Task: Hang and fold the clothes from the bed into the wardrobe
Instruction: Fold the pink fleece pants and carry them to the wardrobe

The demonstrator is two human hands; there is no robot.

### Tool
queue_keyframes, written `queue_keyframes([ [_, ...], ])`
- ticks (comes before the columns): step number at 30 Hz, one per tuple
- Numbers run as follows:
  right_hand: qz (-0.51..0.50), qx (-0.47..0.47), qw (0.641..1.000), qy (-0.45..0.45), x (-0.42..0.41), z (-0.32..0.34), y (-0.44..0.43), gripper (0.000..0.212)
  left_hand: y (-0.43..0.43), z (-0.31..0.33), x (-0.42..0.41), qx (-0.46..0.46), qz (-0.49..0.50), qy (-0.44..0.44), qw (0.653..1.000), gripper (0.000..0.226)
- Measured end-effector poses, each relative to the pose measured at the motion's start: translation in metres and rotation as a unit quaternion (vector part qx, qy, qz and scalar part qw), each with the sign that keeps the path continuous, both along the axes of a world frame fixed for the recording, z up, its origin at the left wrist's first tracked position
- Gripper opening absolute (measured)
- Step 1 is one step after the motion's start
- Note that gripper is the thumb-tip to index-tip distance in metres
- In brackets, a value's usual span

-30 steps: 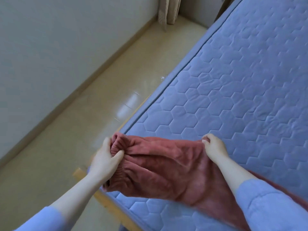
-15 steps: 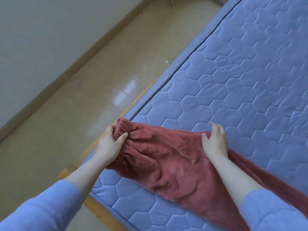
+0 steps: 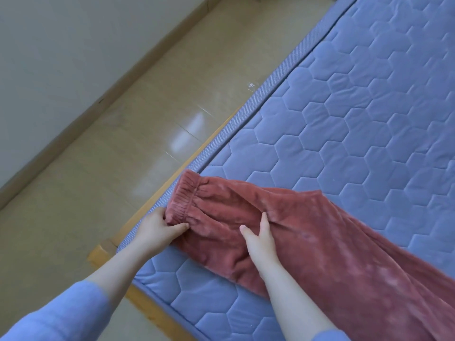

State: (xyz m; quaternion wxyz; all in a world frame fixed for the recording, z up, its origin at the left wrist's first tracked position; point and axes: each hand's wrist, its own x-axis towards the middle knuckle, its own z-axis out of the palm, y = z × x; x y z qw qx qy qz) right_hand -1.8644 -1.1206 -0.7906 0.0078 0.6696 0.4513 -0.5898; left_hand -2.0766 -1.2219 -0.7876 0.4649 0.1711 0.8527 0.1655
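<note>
Nearest the viewer, two blue sleeves (image 3: 61, 321) reach over the near corner of the mattress (image 3: 344, 107), the landmark for all positions here. The left hand (image 3: 157, 230), at the mattress's left edge, pinches the near end of the trousers' gathered waistband (image 3: 187, 198) between thumb and curled fingers. The right hand (image 3: 261, 239), further in over the mattress, lies open with straight fingers pressing on the seat of the trousers (image 3: 320, 232). The trousers, rust-red and of plush, fleecy cloth, lie flat across the near part of the mattress, waistband at its left edge and legs running off to the right out of view. Judged from the soft creases and nap, the cloth is light, limp and not fragile. It should grip the quilted cover rather than slide, and it will sag wherever it is unsupported. The elastic waistband is the firmest place to take hold, best at its two ends, so that the legs hang or lie straight for folding. The rest of the mattress, quilted in hexagons, shows nothing else lying on it in this view. Below the mattress's left edge a wooden bed frame (image 3: 103, 254) juts out at the corner and could catch a trailing leg. Beyond that edge lies a glossy tiled floor (image 3: 123, 156), with a small clear scrap (image 3: 251, 86) close to the mattress's side. Furthest off are a skirting board (image 3: 98, 107) and a pale wall (image 3: 49, 57). The wardrobe is not in view.
</note>
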Motion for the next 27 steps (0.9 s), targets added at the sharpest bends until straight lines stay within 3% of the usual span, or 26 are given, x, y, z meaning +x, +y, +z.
queue_keyframes([
  [6, -0.170, 0.000, 0.985, -0.011, -0.001, -0.004, 0.005, 0.054, -0.006, 0.017, 0.006, 0.141, 0.072, -0.082, 0.984, 0.040],
  [9, -0.215, -0.112, 0.969, 0.054, -0.002, 0.001, 0.000, 0.057, -0.011, 0.027, 0.012, 0.182, 0.062, -0.119, 0.974, 0.044],
  [13, -0.234, -0.141, 0.955, 0.113, 0.007, 0.006, -0.001, 0.061, -0.007, 0.041, 0.033, 0.233, 0.089, -0.198, 0.948, 0.047],
  [19, -0.242, -0.121, 0.953, 0.134, 0.063, 0.024, -0.003, 0.048, 0.023, 0.078, 0.071, 0.286, 0.057, -0.203, 0.935, 0.043],
  [27, -0.291, -0.076, 0.945, 0.126, 0.155, 0.046, -0.001, 0.032, 0.049, 0.103, 0.151, 0.275, -0.052, -0.169, 0.945, 0.040],
])
